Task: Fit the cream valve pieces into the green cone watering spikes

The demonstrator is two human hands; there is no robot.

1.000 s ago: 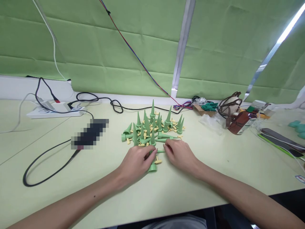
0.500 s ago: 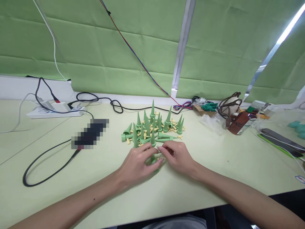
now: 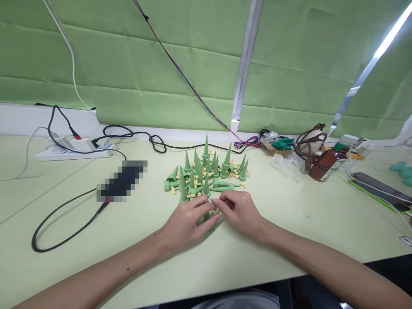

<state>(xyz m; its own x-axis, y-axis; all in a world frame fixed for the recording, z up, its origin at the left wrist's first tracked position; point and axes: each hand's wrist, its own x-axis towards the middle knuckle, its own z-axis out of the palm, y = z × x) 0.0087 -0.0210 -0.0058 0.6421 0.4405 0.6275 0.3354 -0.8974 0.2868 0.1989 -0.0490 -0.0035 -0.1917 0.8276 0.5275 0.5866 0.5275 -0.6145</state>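
Several green plastic cone-shaped spikes (image 3: 226,159) stand or lie in a cluster on the table, mixed with small pale yellow valve-like pieces (image 3: 242,185). At the near edge of the cluster, my left hand (image 3: 189,219) curls its fingers and thumb around another green spike (image 3: 207,216), largely covered by the fingers. My right hand (image 3: 241,212) meets it from the right, thumb and index finger pinched close to the left fingertips. Whatever the right fingers hold is hidden from view. A bit of yellow shows between the two hands.
A phone-like blurred dark device (image 3: 124,181) with a black cable lies on the left, near a white power strip (image 3: 77,151). To the right are a brown bottle (image 3: 325,165), a crumpled clear plastic bag (image 3: 285,166) and a dark flat device (image 3: 380,189). Green blinds hang behind.
The left fingers have shifted slightly around the spike, with the index finger a little lower. The right hand stays nearly still, and the cluster looks the same.
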